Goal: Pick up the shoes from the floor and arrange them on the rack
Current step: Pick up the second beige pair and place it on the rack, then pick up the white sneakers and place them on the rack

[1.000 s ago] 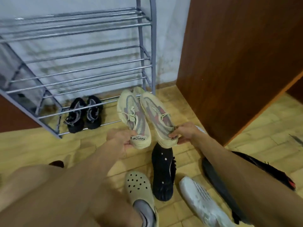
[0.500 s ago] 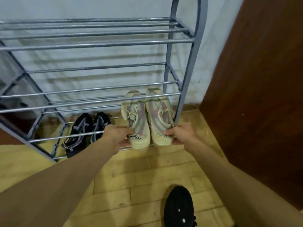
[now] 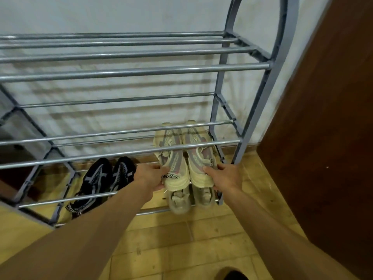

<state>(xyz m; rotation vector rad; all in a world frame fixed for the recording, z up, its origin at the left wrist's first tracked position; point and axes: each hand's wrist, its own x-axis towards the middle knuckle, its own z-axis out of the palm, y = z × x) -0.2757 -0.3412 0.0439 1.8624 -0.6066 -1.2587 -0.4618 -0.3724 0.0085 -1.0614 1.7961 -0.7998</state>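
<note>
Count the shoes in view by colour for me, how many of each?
Cream knit sneakers, gripped by the left hand and right hand: 2
Beige lace-up shoes on the grey metal rack's bottom rails, beneath them: 2
Black-and-grey mesh sneakers on the same rails: 2
Black shoe on the tiled floor, cut by the frame edge: 1
Total: 7

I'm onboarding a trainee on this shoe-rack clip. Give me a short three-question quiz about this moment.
1. True or false: the left hand and the right hand each grip one cream sneaker.
2. Where is the black pair? A) top tier B) low in the rack, left of the cream sneakers C) in the hands
3. How many shoes show on the top tier?
Key: 1 true; 2 B; 3 zero.
</note>
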